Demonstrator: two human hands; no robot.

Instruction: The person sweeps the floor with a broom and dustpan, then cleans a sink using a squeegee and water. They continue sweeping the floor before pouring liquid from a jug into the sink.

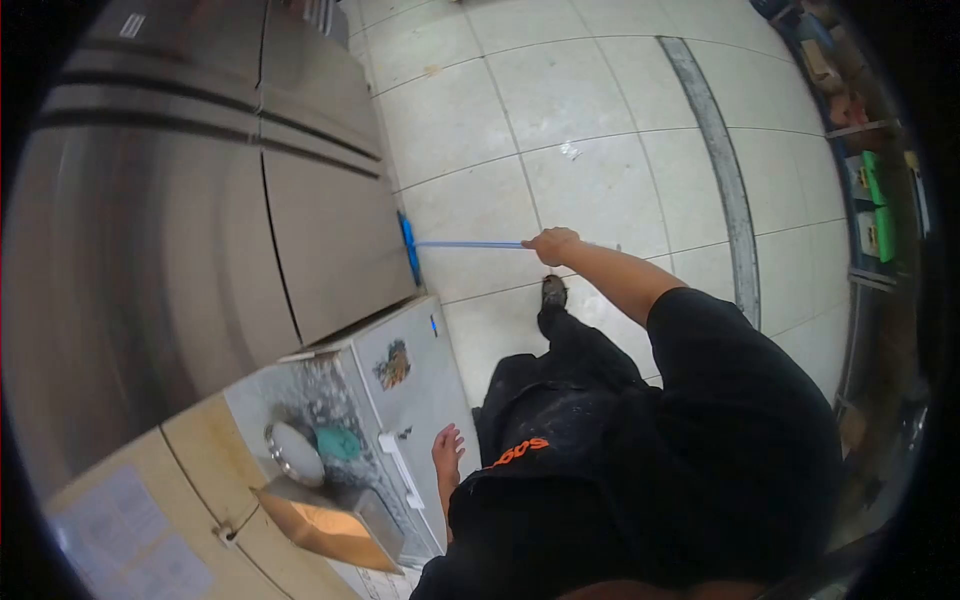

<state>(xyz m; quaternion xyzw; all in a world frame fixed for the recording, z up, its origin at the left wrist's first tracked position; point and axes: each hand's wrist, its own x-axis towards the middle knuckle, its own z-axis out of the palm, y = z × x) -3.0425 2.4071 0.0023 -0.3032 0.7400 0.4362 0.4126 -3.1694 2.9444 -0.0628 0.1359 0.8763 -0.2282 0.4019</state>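
Note:
My right hand [555,245] is closed around the end of a thin light-blue handle [470,244]. The handle reaches across the tiled floor to a blue broom-like head [408,248], which lies at the foot of the steel cabinet [330,235]. My left hand [449,448] hangs near the front of a white chest freezer [400,365], with its fingers apart and nothing in them.
On the freezer top are a metal bowl [294,452], a teal cloth-like item [338,442] and a metal box [335,525]. A grey strip [720,160] crosses the floor. Shelves with green items [878,205] stand at the right. My shoe [554,291] is below my right hand.

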